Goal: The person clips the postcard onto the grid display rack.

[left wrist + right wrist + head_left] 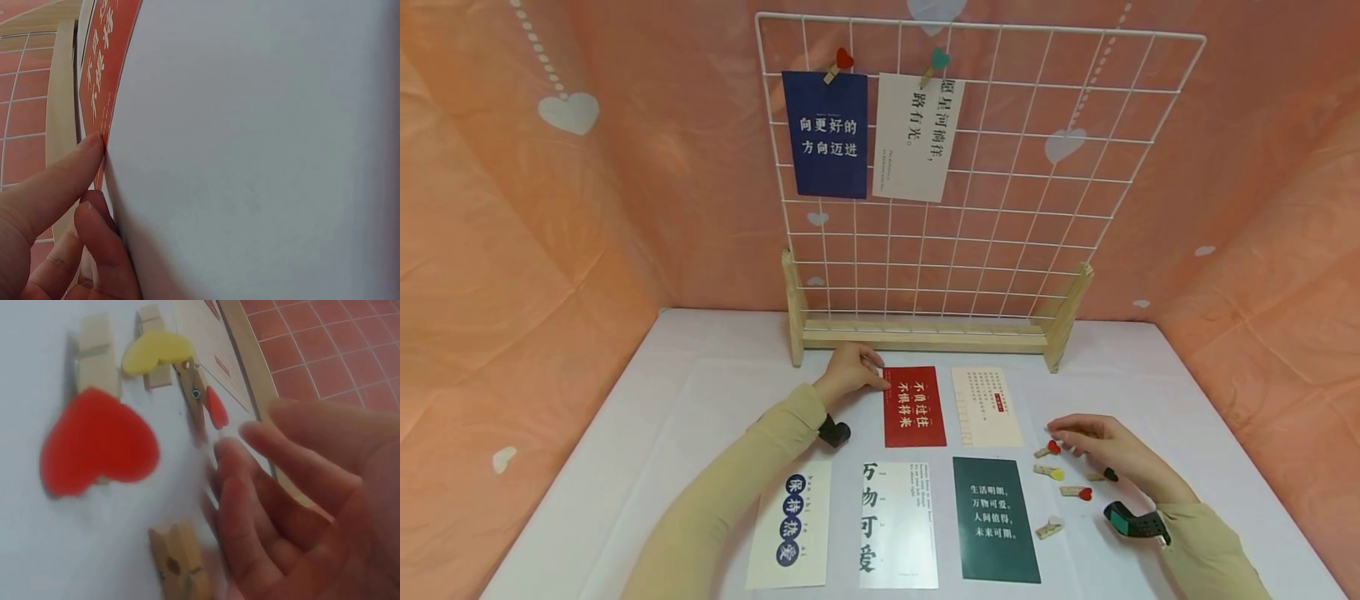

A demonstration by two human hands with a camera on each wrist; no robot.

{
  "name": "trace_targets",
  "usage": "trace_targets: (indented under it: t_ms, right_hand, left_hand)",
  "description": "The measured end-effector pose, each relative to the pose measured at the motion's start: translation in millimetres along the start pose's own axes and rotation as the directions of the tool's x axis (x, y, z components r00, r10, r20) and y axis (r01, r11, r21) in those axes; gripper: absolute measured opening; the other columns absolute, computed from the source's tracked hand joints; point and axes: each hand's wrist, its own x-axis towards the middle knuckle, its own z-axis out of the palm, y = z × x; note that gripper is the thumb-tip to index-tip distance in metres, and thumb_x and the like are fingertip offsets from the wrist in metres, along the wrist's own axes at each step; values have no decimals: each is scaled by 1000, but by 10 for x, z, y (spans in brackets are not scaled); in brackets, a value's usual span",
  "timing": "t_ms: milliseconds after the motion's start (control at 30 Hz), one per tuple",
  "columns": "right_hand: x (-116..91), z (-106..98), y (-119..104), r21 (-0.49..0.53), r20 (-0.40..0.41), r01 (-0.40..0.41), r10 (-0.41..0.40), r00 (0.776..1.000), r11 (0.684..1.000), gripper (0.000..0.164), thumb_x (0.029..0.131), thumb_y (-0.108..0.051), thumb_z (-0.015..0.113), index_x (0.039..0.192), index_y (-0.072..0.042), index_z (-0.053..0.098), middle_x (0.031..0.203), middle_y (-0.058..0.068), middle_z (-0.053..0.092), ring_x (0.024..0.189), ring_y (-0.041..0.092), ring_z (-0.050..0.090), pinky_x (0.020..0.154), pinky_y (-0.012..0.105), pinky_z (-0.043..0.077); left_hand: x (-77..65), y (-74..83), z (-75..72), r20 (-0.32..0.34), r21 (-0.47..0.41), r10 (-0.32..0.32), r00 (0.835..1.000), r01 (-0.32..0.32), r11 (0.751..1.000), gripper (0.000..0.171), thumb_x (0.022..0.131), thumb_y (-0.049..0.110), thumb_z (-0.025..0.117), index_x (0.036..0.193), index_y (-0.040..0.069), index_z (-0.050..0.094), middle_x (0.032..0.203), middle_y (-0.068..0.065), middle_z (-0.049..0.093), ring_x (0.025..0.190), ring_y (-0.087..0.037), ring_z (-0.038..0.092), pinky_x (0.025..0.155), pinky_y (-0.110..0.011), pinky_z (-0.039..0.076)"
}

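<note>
My left hand (pixel 852 372) is at the upper left corner of a red card (pixel 914 408) with white Chinese characters, lying on the white table. In the left wrist view the thumb (pixel 92 145) presses on the card's edge and the curled fingers meet it from the other side, pinching the corner. Over the small wooden clothespins at the right hovers my right hand (pixel 1112 446), its fingers loosely bent and holding nothing. Nearest to its fingertips is a clothespin with a red heart (pixel 1052 448); a yellow-heart clothespin (pixel 1049 472) and another red-heart one (pixel 1077 492) lie just below.
A white wire grid (pixel 970 175) stands in a wooden base (pixel 925 340) behind the cards. Heart clothespins hold a blue card (pixel 827 137) and a white card (pixel 917 137) on it. A cream card (pixel 987 407), a green card (pixel 996 521) and others lie on the table.
</note>
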Motion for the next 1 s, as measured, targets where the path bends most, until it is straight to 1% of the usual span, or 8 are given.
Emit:
trace_targets:
  t_ms: [167, 467, 700, 833, 1000]
  right_hand:
    - [-2, 7, -9, 2, 3, -9, 9, 1000, 1000, 42, 97, -28, 58, 127, 0, 57, 112, 13, 62, 90, 25, 53, 67, 25, 46]
    - [17, 22, -21, 1, 15, -36, 36, 999, 999, 42, 96, -30, 60, 127, -1, 58, 109, 12, 61, 88, 25, 52, 51, 24, 41]
    - [30, 27, -26, -7, 12, -46, 46, 999, 999, 42, 95, -30, 61, 127, -2, 58, 107, 11, 61, 90, 26, 51, 53, 24, 42]
    - [31, 22, -31, 3, 18, -47, 47, 999, 999, 43, 95, -30, 60, 127, -2, 58, 107, 12, 61, 87, 25, 51, 50, 24, 41]
    - [28, 24, -27, -3, 22, -36, 36, 999, 999, 43, 95, -29, 61, 127, -2, 58, 108, 12, 61, 85, 24, 52, 49, 23, 40]
  left_hand:
    - [-3, 4, 9, -6, 7, 17, 1000, -17, 1000, 32, 68, 5, 86, 94, 0, 68, 69, -5, 62, 59, -13, 54, 53, -23, 48]
    - [7, 0, 1, 0, 13, 19, 1000, -19, 1000, 30, 68, 4, 86, 92, 1, 69, 70, -5, 62, 60, -13, 54, 54, -22, 48]
    - [7, -9, -8, 2, -16, 22, 1000, -22, 1000, 28, 68, 1, 85, 90, 0, 68, 72, -6, 62, 61, -14, 55, 55, -23, 50]
    - [-6, 13, -8, -2, -32, 18, 1000, -18, 999, 29, 68, -2, 84, 91, -1, 67, 77, -8, 61, 66, -15, 55, 56, -23, 51]
    - [-25, 28, 12, -20, -18, 47, 999, -48, 999, 32, 67, -5, 84, 92, -2, 64, 84, -11, 62, 75, -18, 57, 60, -24, 51]
